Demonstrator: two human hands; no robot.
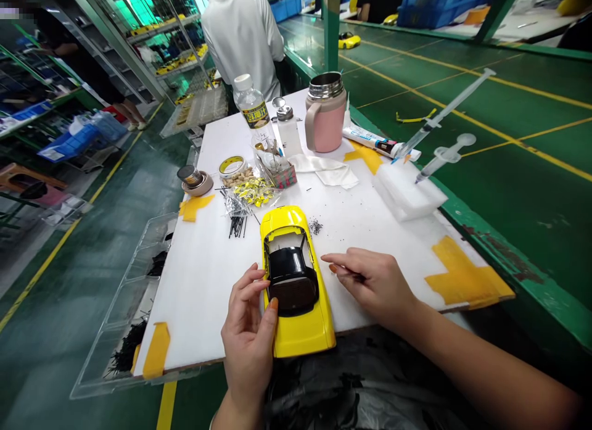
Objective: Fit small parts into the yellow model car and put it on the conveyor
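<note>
A yellow model car body (305, 334) with a black roof and dark window piece lies on the white work board in front of me. My left hand (250, 331) grips its left side, the thumb resting by the dark window and the fingers along the edge. Just off the car's right side is my right hand (377, 282). Its index finger points toward the car while the other fingers curl in. Something small and dark shows within those fingers, too hidden to name. Beyond the car's right front lies a scatter of tiny black bits (316, 226).
Behind the car are a bag of yellow parts (254, 192), black sticks (237, 226), a tape roll (232, 166), a bottle (252, 106) and a pink mug (326, 118). Two syringes (446, 158) stand in a white foam block (409, 192). A person in white (243, 32) is beyond.
</note>
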